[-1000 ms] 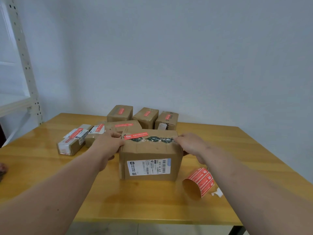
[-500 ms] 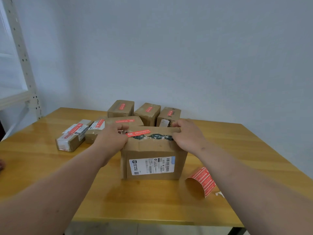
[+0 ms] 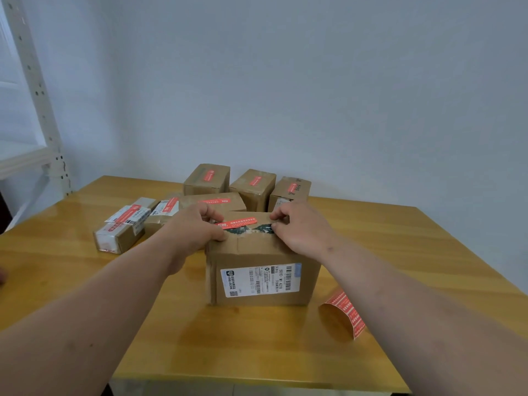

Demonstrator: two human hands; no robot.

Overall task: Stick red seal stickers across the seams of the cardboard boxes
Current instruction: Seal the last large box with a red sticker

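Observation:
A brown cardboard box [image 3: 257, 252] with a white shipping label on its front stands mid-table. A red seal sticker [image 3: 239, 223] lies along the taped seam on its top. My left hand [image 3: 191, 227] grips the box's top left corner, thumb on the front edge by the sticker's left end, fingers curled on top. My right hand [image 3: 303, 230] holds the top right corner with bent fingers, its thumb and index tips at the seam's right end. A curled strip of red stickers [image 3: 344, 312] lies on the table to the right of the box.
Three small boxes [image 3: 253, 185] with red stickers stand in a row behind. A flat box [image 3: 217, 201] and two labelled boxes [image 3: 120, 230] lie at the left. The wooden table [image 3: 257, 352] ends near me. A white metal rack [image 3: 37, 90] stands at the far left.
Both hands have moved from the box's sides up onto its top corners and closer together. The box sits slightly nearer the back row than before.

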